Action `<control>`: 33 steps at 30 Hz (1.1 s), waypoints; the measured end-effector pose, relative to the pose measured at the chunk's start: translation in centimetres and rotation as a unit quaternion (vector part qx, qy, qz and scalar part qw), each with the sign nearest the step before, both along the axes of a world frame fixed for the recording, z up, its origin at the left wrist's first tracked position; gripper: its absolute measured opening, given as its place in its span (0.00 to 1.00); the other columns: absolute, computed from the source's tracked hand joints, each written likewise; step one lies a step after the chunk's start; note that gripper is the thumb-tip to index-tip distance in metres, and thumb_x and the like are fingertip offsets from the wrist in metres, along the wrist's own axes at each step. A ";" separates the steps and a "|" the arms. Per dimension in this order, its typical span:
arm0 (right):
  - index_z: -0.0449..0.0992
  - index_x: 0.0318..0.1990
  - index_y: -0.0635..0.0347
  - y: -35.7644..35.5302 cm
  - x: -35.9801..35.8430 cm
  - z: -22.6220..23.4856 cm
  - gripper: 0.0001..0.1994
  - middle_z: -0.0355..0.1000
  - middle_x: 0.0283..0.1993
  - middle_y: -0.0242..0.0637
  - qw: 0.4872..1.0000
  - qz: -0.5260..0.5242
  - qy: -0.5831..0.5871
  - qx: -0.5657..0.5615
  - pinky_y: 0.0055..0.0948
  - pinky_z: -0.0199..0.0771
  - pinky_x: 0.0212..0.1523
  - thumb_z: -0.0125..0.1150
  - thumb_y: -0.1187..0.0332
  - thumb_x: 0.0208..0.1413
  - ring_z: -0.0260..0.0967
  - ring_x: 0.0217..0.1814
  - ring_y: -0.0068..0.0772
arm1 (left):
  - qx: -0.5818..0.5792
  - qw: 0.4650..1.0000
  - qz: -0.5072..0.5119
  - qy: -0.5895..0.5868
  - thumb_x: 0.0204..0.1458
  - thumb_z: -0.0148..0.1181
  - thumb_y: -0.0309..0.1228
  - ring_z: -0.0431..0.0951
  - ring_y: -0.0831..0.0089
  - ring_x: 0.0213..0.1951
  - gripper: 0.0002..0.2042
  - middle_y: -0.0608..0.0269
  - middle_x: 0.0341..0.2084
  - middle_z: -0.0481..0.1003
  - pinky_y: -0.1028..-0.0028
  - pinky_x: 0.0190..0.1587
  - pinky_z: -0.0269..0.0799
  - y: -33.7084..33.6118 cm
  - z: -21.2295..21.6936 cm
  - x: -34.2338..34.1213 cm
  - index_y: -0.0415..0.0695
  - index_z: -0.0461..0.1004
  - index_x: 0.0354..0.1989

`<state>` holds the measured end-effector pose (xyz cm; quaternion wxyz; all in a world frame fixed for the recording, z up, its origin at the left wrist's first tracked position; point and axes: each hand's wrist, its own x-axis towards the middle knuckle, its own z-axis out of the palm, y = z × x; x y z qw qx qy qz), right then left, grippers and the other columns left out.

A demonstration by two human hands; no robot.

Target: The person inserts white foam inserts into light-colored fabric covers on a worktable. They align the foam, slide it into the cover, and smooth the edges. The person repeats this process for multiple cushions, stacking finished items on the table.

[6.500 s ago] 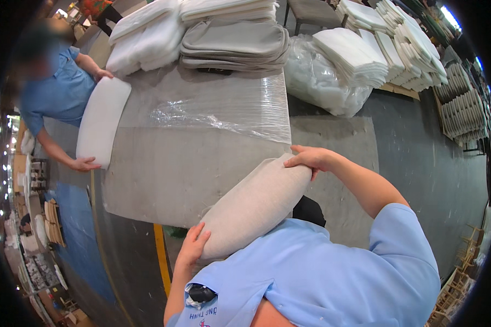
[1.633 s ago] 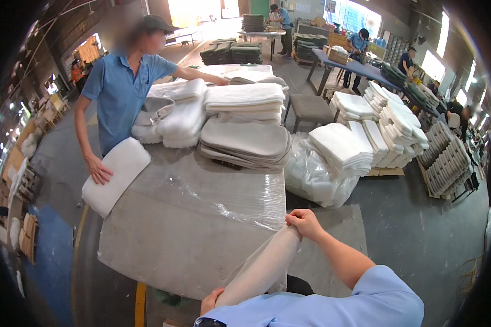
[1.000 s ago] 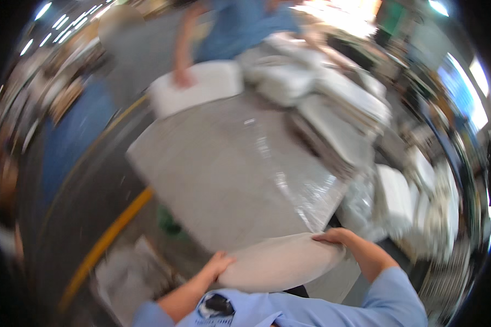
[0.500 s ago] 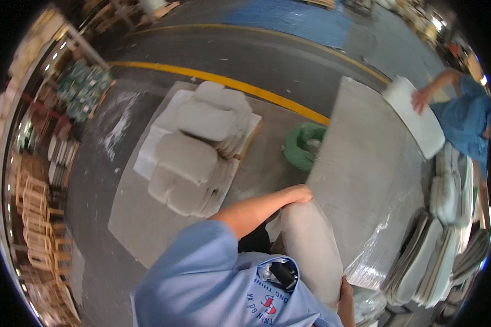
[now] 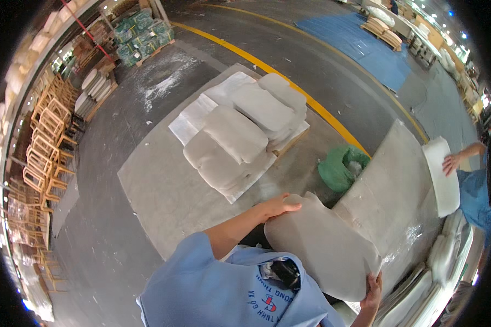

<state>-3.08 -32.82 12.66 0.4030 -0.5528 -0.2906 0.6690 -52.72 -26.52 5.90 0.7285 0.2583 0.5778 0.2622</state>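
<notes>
A flat, pale grey cushion with rounded corners is held out in front of my body. My left hand grips its far left edge, thumb on top. Its right edge is in my right hand, fingers curled around the rim. Ahead and to the left, stacks of similar cushions lie on a low pallet lined with white sheet. To the right of the held cushion is a grey, plastic-covered table.
A green sack stands beside the table. At the far right a co-worker's hand rests on a white cushion. More cushions stand on edge at right. Wooden chair frames line the left. A yellow line crosses the floor.
My view and body have turned left, toward the stacked cushions. The cushion in my hands has swung away from the table and tilted so its broad face shows. Both hands keep their hold.
</notes>
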 end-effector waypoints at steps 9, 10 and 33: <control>0.60 0.76 0.53 7.6 -21.4 -4.6 0.38 0.73 0.65 0.43 0.996 0.080 -0.015 0.021 0.43 0.74 0.67 0.72 0.75 0.59 0.72 0.67 0.43 | 0.045 0.974 0.122 0.185 0.58 0.68 0.58 0.72 0.49 0.68 0.52 0.37 0.70 0.67 0.59 0.72 0.65 -5.3 -6.4 -18.0 0.29 0.52 0.78; 0.62 0.75 0.53 8.3 -24.6 -6.0 0.38 0.73 0.65 0.43 0.995 0.099 0.011 0.013 0.45 0.74 0.67 0.72 0.75 0.58 0.72 0.66 0.43 | 0.069 0.953 0.130 0.264 0.58 0.68 0.57 0.74 0.50 0.67 0.52 0.38 0.69 0.69 0.60 0.70 0.68 -5.9 -6.7 -21.3 0.28 0.54 0.77; 0.66 0.69 0.53 5.7 -48.7 -23.5 0.29 0.77 0.50 0.39 0.955 0.028 -0.203 -0.216 0.37 0.79 0.33 0.68 0.62 0.64 0.79 0.38 0.35 | -0.191 0.967 0.148 0.079 0.59 0.66 0.55 0.81 0.62 0.31 0.24 0.63 0.38 0.77 0.60 0.30 0.77 -10.8 -9.7 -43.6 0.50 0.79 0.54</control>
